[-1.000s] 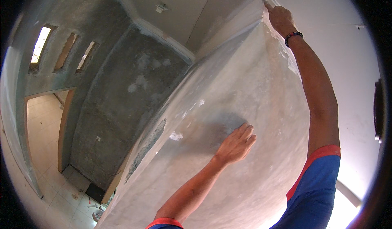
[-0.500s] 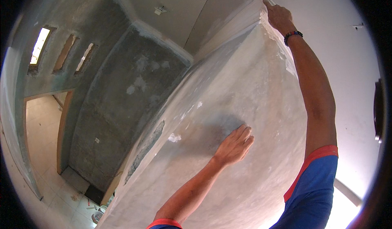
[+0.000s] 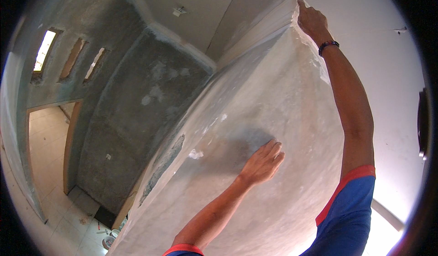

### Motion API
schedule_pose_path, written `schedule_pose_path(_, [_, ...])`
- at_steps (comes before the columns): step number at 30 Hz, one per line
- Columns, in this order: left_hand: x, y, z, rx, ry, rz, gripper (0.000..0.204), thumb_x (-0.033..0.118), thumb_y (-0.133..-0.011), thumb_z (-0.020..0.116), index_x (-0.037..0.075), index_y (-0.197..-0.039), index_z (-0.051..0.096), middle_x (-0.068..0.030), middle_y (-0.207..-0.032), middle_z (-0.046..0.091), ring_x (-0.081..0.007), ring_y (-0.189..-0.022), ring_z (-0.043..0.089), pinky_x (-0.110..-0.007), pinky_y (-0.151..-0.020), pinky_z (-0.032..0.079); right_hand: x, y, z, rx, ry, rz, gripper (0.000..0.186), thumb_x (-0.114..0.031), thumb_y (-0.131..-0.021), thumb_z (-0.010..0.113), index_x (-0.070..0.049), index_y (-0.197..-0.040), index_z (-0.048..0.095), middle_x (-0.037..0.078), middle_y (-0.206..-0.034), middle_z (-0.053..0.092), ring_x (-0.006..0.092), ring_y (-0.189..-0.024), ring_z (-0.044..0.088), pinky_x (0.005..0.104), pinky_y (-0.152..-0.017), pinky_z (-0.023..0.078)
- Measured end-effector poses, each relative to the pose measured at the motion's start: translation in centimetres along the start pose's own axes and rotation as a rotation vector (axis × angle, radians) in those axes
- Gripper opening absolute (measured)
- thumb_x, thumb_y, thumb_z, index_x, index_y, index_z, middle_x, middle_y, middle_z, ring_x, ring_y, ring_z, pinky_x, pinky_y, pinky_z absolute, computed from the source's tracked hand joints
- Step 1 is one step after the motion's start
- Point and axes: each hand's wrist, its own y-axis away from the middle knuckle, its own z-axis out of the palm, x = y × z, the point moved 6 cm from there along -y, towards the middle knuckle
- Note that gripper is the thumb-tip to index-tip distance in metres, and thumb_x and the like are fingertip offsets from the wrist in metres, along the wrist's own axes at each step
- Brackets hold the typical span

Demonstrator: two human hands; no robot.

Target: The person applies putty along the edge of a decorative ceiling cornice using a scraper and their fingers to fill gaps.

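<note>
My left hand (image 3: 263, 161) rests against the pale plastered wall (image 3: 237, 196), its fingers curled in. Whatever they might hold is hidden beneath them. High up, my right hand (image 3: 313, 22) reaches to the top corner, where the wall meets the white ceiling (image 3: 374, 41). Its index finger is stretched out and touches the end of the white cornice (image 3: 267, 25); the other fingers are folded, and I see no tool in it. A dark beaded bracelet (image 3: 328, 46) circles that wrist. Rough white filler (image 3: 315, 64) runs along the wall's upper edge below this hand.
A chipped grey patch (image 3: 162, 169) marks the wall's left edge. Beyond stands a dark grey wall (image 3: 132, 105) with narrow openings and a doorway (image 3: 50, 142). Buckets (image 3: 109, 241) and small tools lie on the tiled floor (image 3: 68, 228). A dark fixture (image 3: 422, 123) is at the far right.
My right hand has shifted very slightly right at the corner, its index finger straighter against the cornice end. My left hand has stayed in place on the wall.
</note>
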Motion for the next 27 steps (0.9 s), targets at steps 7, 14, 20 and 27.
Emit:
schedule_pose_path(7, [0.4, -0.1, 0.2, -0.027, -0.001, 0.01, 0.029, 0.012, -0.083, 0.066, 0.004, -0.11, 0.058, -0.0157, -0.126, 0.05, -0.0317, -0.127, 0.044, -0.042, -0.102, 0.042, -1.4, -0.2, 1.7, -0.046, 0.027, -0.071, 0.054, -0.016, -0.092, 0.049, -0.016, -0.144, 0.038, 0.02, -0.101, 0.067, 0.0352, -0.096, 0.066, 0.0469, -0.083, 0.055])
schedule_pose_path(14, [0.0, 0.0, 0.0, -0.016, -0.003, -0.003, 0.028, 0.012, -0.084, 0.065, 0.005, -0.11, 0.059, -0.016, -0.127, 0.05, -0.0322, -0.126, 0.045, -0.041, -0.102, 0.042, -0.6, -0.4, 1.5, -0.053, -0.588, 0.069, 0.053, -0.021, -0.09, 0.053, -0.021, -0.141, 0.042, 0.021, -0.102, 0.067, 0.0348, -0.097, 0.066, 0.0478, -0.083, 0.055])
schedule_pose_path(20, [0.1, -0.1, -0.2, -0.003, -0.01, 0.006, 0.027, 0.012, -0.082, 0.066, 0.003, -0.107, 0.06, -0.0171, -0.124, 0.052, -0.0328, -0.125, 0.046, -0.042, -0.101, 0.044, 0.9, -2.2, 2.4, -0.27, -2.005, 0.254, 0.005, -0.014, -0.095, 0.05, -0.011, -0.099, 0.051, -0.001, -0.078, 0.052, 0.0043, -0.052, 0.037, 0.0166, -0.039, 0.023])
schedule_pose_path(27, [0.2, -0.2, 0.0, 0.007, 0.05, 0.024, 0.029, 0.012, -0.08, 0.067, 0.002, -0.107, 0.06, -0.0177, -0.122, 0.053, -0.0336, -0.124, 0.047, -0.042, -0.101, 0.044, 2.9, -4.3, 5.8, -0.292, -1.933, 0.311, 0.008, -0.018, -0.095, 0.053, -0.011, -0.098, 0.055, 0.001, -0.081, 0.055, 0.0039, -0.053, 0.036, 0.0174, -0.038, 0.022])
